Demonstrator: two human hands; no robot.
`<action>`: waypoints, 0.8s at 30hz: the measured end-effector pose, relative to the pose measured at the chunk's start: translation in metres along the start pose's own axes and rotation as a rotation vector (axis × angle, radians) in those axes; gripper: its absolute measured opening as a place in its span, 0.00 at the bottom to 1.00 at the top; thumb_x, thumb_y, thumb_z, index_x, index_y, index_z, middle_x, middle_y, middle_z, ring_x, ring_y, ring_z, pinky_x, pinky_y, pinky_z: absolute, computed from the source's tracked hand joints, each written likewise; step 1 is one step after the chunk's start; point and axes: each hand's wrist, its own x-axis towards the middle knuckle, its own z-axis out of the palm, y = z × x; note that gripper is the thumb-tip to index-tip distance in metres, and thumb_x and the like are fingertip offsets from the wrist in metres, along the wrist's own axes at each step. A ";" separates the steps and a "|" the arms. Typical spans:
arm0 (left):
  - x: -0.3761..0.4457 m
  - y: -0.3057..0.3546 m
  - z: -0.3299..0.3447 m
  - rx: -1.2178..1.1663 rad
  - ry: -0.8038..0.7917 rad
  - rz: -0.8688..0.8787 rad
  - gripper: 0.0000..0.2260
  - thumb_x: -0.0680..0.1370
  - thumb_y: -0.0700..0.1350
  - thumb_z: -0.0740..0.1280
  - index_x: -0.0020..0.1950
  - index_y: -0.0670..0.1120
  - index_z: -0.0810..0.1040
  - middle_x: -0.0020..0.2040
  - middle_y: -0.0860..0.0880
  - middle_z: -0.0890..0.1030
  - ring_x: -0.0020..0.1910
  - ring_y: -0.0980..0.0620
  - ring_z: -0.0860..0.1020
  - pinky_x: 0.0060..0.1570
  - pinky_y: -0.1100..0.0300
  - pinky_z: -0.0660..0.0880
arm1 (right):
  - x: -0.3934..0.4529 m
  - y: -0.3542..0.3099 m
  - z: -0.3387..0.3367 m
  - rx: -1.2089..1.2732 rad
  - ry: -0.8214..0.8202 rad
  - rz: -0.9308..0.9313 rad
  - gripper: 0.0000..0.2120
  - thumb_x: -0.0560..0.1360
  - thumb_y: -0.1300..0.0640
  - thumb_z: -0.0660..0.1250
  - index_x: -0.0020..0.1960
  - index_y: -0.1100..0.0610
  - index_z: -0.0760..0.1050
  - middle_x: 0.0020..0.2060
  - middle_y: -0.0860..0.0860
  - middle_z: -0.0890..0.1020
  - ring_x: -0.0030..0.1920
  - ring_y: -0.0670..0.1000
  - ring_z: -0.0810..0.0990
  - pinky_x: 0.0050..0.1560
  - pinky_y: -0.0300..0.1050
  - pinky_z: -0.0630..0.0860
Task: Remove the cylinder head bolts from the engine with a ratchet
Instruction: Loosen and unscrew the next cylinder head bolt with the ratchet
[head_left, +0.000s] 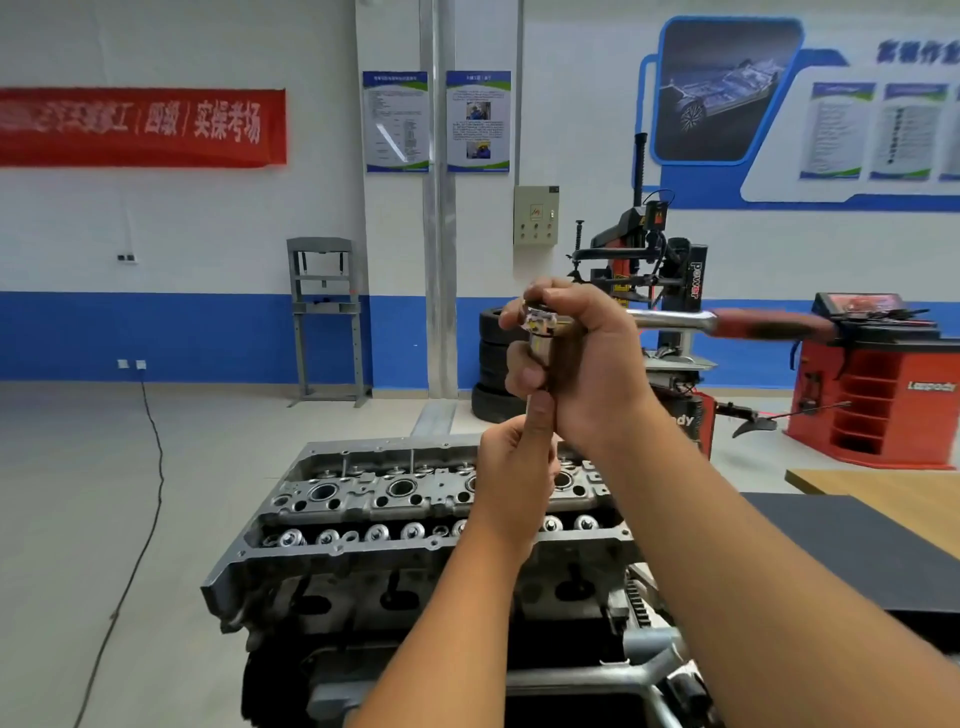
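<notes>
Your right grip (582, 358) is curling round the head of the chrome ratchet with a red-and-black handle (727, 323), holding it raised above the grey aluminium cylinder head (395, 514). Your left grip (514, 467) is pinching the shiny steel socket extension (540, 358) hanging below it, possibly with a bolt hidden inside your fingers.

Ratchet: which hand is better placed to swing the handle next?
Right. The right hand already grips the ratchet at its head, on the handle's side; the left hand holds the extension below, steadying it.
</notes>
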 end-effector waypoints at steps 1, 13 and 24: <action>0.000 0.001 0.001 -0.001 0.002 -0.002 0.40 0.74 0.71 0.62 0.36 0.31 0.62 0.30 0.46 0.60 0.27 0.51 0.56 0.28 0.56 0.52 | -0.005 0.006 0.003 -0.085 0.077 -0.098 0.01 0.71 0.58 0.66 0.41 0.54 0.77 0.40 0.56 0.81 0.24 0.53 0.69 0.28 0.39 0.63; 0.002 0.000 -0.001 0.012 0.005 -0.023 0.37 0.71 0.71 0.66 0.36 0.35 0.65 0.27 0.47 0.63 0.25 0.53 0.60 0.24 0.61 0.57 | 0.004 -0.008 -0.002 0.041 -0.021 0.094 0.04 0.67 0.55 0.62 0.42 0.54 0.72 0.37 0.53 0.78 0.22 0.50 0.65 0.34 0.45 0.51; 0.000 0.000 -0.001 -0.003 0.049 -0.027 0.39 0.66 0.78 0.67 0.33 0.39 0.68 0.26 0.47 0.63 0.23 0.53 0.59 0.24 0.62 0.56 | 0.005 -0.006 0.013 -0.041 -0.018 0.090 0.04 0.64 0.60 0.64 0.38 0.55 0.73 0.34 0.56 0.77 0.21 0.49 0.64 0.30 0.38 0.55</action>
